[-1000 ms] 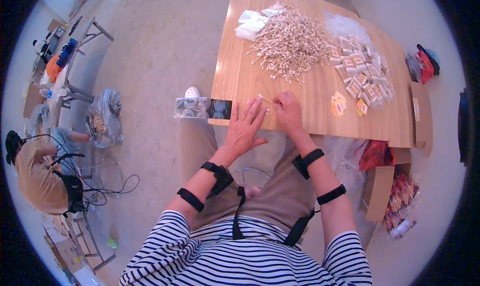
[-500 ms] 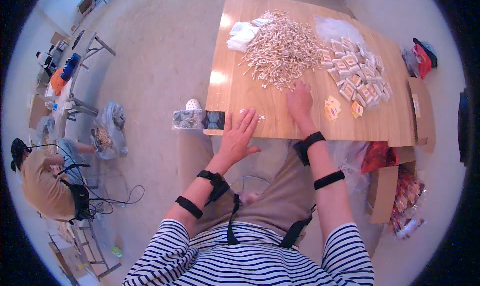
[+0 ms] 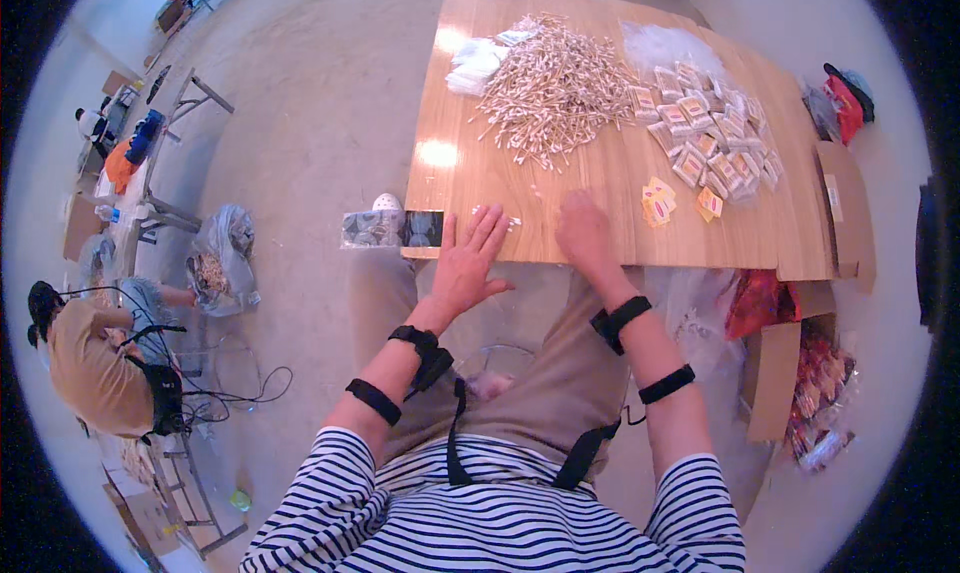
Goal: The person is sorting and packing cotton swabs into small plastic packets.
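Observation:
My left hand [image 3: 468, 265] lies flat near the table's front edge, fingers stretched and slightly apart. White tips of a few cotton swabs [image 3: 513, 224] poke out beside and under its fingers. To its right my right hand [image 3: 586, 235] is closed just above the tabletop, fingers pinched together; whatever they hold is too small to make out. Beyond both hands rises a big loose pile of cotton swabs [image 3: 555, 93] with wooden sticks. Small yellow-and-white printed cards [image 3: 657, 203] lie right of my right hand.
Packed swab packets [image 3: 715, 138] are heaped at the right of the wooden table [image 3: 450, 178]. Clear plastic bags [image 3: 665, 48] and white bags [image 3: 476, 65] lie behind. An open carton [image 3: 775, 383] stands below at right. Another person [image 3: 100, 363] sits at the left.
My right hand has drawn back from the near edge of the swab pile toward me and slightly left. The left hand stays flat on the table.

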The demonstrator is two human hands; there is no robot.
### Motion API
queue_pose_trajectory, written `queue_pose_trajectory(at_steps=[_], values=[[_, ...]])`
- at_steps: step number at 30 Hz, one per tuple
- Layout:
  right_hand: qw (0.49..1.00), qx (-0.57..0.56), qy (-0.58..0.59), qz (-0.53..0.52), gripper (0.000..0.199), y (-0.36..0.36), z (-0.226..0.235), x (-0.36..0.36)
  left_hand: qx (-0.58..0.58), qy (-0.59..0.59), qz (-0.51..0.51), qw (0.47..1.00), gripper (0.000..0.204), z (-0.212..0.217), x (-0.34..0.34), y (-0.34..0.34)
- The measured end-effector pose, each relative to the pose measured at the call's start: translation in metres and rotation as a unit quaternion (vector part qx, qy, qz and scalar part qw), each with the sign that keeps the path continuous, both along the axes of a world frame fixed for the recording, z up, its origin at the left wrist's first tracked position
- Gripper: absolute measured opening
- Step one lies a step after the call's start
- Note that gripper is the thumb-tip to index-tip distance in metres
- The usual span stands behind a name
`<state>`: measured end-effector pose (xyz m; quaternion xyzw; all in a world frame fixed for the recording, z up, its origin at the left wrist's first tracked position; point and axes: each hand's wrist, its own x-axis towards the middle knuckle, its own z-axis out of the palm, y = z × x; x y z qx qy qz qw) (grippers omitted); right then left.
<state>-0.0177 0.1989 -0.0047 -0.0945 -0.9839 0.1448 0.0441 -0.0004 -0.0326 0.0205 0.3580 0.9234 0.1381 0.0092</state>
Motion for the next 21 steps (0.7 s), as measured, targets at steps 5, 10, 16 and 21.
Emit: queue_pose_trajectory(at_steps=[5, 10, 16, 21], values=[[0.992, -0.065, 0.070, 0.083, 0.013, -0.012, 0.001, -0.008, 0.013, 0.011, -0.004, 1.000, 0.111, -0.003, 0.001, 0.001], [0.997, -0.069, 0.018, -0.018, 0.018, 0.004, 0.012, -0.003, 0.024, 0.032, 0.002, 0.999, 0.111, -0.006, 0.001, 0.001], [0.994, -0.080, 0.071, -0.014, 0.017, -0.021, 0.020, 0.012, -0.003, 0.020, 0.005, 1.000, 0.113, -0.006, 0.002, 0.001], [0.990, -0.082, 0.103, 0.058, 0.016, -0.031, -0.002, 0.003, -0.002, 0.008, 0.014, 1.000, 0.115, -0.010, 0.011, 0.016]])
